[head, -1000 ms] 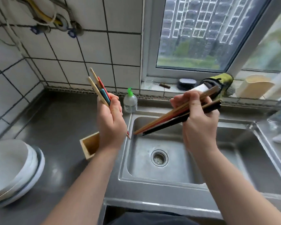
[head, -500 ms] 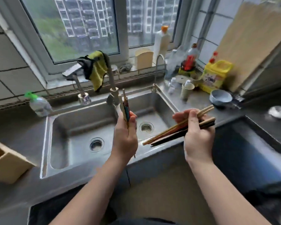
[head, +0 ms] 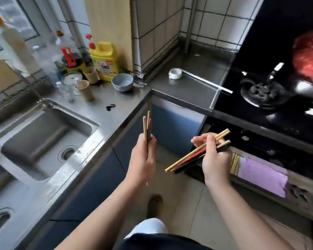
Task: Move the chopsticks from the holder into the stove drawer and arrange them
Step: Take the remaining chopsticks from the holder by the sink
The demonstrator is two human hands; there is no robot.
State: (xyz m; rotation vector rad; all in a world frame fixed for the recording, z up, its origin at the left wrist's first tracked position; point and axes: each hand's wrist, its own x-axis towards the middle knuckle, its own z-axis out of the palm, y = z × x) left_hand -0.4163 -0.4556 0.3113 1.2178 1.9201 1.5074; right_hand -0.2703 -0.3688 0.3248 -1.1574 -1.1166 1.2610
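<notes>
My left hand (head: 145, 159) grips a small bundle of chopsticks (head: 146, 126) upright, their tips pointing up in front of the blue cabinet. My right hand (head: 212, 156) grips a second bundle of wooden, red and black chopsticks (head: 188, 156), slanted from lower left to upper right. Just beyond my right hand the stove drawer (head: 264, 177) stands pulled out under the black stove (head: 264, 98). A purple liner covers the drawer's bottom and a few wooden sticks (head: 234, 165) lie at its left end. The holder is out of view.
A steel double sink (head: 49, 139) fills the left. Bottles, paper cups, a yellow detergent jug (head: 105, 60) and a grey bowl (head: 122, 82) crowd the counter corner. A small black clip (head: 110, 107) lies on the counter. A red-lidded pan (head: 309, 56) sits on the stove. My foot (head: 154, 206) stands on tiled floor.
The view has swung right from the sink to the stove corner. Both hands have carried their chopstick bundles along, and the open drawer has come into sight.
</notes>
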